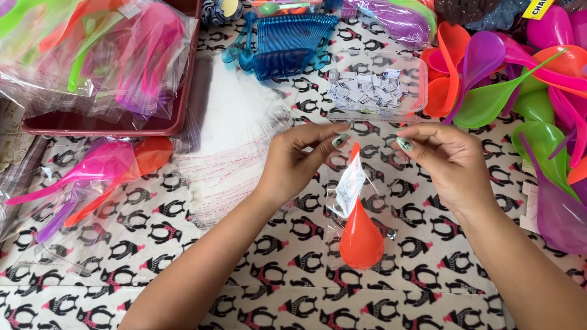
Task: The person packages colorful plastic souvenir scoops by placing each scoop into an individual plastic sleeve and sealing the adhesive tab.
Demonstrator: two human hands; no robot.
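My left hand (299, 160) and my right hand (446, 162) pinch the top corners of a clear plastic bag (391, 183) held above a penguin-patterned cloth (183, 256). Inside the bag hangs an orange plastic scoop (361, 238), bowl down, handle pointing up between my fingertips. A small white paper slip (350, 186) lies against the scoop's handle inside the bag.
A clear tray of small paper slips (376, 88) sits just beyond my hands. Loose colourful scoops (526, 79) pile up at right. Blue small spoons (287, 36) lie at top centre. Bagged scoops (92, 177) rest left, more in a red tray (98, 125). Empty clear bags (226, 140) are stacked nearby.
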